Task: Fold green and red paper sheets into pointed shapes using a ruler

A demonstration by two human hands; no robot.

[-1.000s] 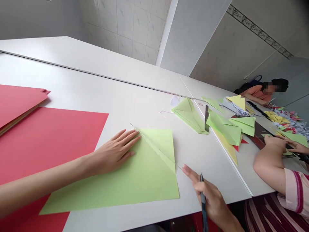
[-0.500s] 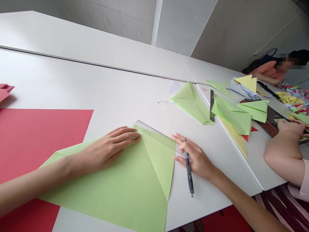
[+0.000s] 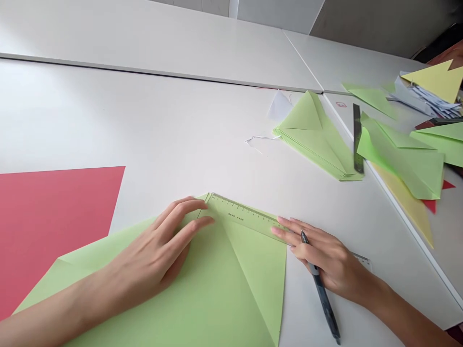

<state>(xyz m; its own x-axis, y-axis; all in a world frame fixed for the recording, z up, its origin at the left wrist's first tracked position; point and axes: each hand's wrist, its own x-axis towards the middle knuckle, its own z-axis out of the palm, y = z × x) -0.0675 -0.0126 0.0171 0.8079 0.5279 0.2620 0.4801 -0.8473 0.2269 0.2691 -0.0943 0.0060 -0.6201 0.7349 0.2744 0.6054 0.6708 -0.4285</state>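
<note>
Head view, right hand (image 3: 331, 258) part-covering ruler (image 3: 249, 217), paper (image 3: 210, 299) cropped

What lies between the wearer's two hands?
A clear ruler lies over the green sheet between the left hand and the right hand, as the head view shows.

And it's light green for my sheet (image 3: 224, 299), dark ticks along my clear ruler (image 3: 249, 217)! Red paper (image 3: 54, 207), white tabletop (image 3: 162, 125), dark pen (image 3: 325, 303).

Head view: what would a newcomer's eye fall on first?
Probably the big creased green sheet, bottom centre, under the left hand. Next, the right hand, holding a dark pen and touching a clear ruler along the sheet's top. The red sheet stands out at left.
</note>
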